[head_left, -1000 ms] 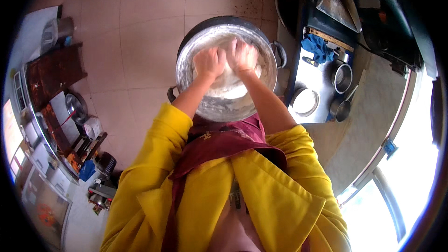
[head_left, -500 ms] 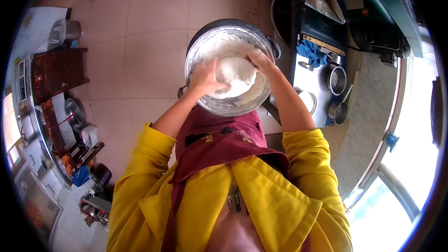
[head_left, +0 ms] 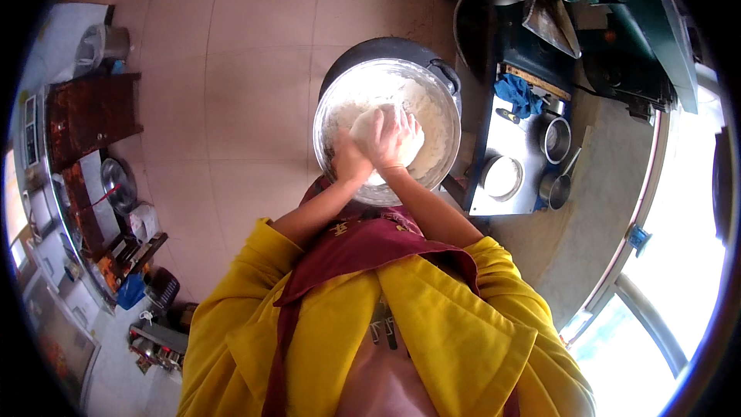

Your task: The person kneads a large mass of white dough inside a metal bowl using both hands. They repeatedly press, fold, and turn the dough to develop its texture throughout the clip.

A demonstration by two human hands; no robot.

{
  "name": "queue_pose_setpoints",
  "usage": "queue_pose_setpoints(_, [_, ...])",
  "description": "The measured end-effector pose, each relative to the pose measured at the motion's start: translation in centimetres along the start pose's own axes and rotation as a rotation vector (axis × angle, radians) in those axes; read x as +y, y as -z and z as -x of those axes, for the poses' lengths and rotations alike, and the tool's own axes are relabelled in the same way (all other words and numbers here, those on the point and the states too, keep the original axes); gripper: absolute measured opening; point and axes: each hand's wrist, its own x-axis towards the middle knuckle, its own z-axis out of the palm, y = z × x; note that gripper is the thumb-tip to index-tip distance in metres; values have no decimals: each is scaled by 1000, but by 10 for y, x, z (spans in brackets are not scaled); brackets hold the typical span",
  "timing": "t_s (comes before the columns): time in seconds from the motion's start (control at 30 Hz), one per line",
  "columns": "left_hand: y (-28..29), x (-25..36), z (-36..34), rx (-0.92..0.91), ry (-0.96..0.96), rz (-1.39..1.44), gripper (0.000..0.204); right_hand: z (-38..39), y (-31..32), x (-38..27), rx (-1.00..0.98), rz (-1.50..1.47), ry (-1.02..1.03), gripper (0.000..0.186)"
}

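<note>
A lump of pale dough [head_left: 361, 127] sits in a round metal basin [head_left: 455, 143], whose inner wall is coated with white flour. My right hand [head_left: 394, 139] presses onto the dough from above, its fingers curved over the far side. Against the near left side of the dough rests my left hand [head_left: 350, 159], with its fingers wrapped along that side and partly hidden. The wrists lie close together near the basin's front rim.
Under the basin, a dark pot [head_left: 370, 48] with side handles shows at the back. To the right, a worktop holds a dish of white powder [head_left: 503, 177], metal saucepans [head_left: 556, 139] and a blue cloth [head_left: 519, 95]. A brown cabinet [head_left: 93, 112] stands left.
My right hand has moved from the dough's right side to its top. Both hands have drawn together, and the basin appears slightly lower and further right in view.
</note>
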Motion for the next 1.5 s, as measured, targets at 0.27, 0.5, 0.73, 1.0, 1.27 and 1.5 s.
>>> queue_pose_setpoints(0.27, [-37, -15, 9, 3, 114, 417, 59, -47, -26, 24, -154, -38, 235, 22])
queue_pose_setpoints(0.5, [-62, -25, 8, -34, 236, 543, 81, -73, -39, 31, -182, -86, 343, 21])
queue_pose_setpoints(0.73, [-14, 17, -19, -380, 320, 448, 54, -78, -43, 32, -239, 17, 254, 27])
queue_pose_setpoints(1.0, [71, 57, -39, 16, 20, 309, 67, -95, 41, -14, -772, -215, -31, 50])
queue_pose_setpoints(1.27, [26, 67, 23, -35, -373, -287, 36, 2, 70, 10, -387, 141, 178, 38])
queue_pose_setpoints(1.5, [-1, 43, 31, 280, -658, -223, 31, 38, 23, 49, -12, -67, 309, 41])
